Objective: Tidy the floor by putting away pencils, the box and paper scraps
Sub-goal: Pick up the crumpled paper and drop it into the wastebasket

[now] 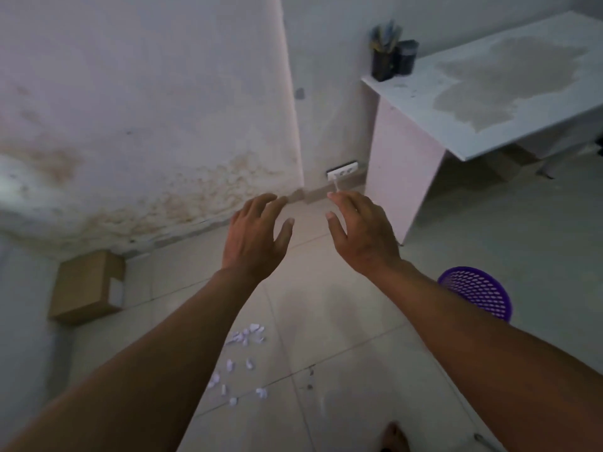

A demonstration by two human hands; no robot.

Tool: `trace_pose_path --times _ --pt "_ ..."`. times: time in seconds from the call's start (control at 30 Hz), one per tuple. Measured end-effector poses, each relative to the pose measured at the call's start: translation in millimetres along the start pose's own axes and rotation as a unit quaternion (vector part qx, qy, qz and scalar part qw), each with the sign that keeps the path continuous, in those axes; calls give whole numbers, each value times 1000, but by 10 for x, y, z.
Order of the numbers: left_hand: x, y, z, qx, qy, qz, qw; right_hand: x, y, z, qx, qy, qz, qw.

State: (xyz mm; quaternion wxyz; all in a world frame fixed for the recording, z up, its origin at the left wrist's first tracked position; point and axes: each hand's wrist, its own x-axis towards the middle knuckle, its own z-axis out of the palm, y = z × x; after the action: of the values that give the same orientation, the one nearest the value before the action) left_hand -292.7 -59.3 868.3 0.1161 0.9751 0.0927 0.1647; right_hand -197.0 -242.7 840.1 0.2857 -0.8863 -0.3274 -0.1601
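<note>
Both the left hand [257,233] and right hand [362,230] hover empty with fingers spread, so the scraps [243,357] underfoot risk scattering if stepped on, while the box [88,287] waits by the wall.

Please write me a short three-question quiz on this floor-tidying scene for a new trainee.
1. True or false: the cardboard box stands on the desk.
2. Which lies nearer the paper scraps: the box or the purple basket?
3. What does the left hand or the right hand hold?

Key
1. False; it sits on the floor by the wall.
2. The box looks somewhat nearer, though the wide lens makes this hard to judge.
3. Nothing; both are open, fingers spread, raised above the floor.
</note>
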Motion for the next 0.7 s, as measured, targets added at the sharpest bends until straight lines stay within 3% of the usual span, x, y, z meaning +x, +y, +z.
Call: trace_pose_path --times 0.37,0.7 --pt "-1230 -2054 -499 23 -29 -64 997 -325 -1852 1418 30 -75 -29 996" --pt "-1873 -3227 158 -8 -74 -164 984 -553 -2302 2744 40 -214 -43 975"
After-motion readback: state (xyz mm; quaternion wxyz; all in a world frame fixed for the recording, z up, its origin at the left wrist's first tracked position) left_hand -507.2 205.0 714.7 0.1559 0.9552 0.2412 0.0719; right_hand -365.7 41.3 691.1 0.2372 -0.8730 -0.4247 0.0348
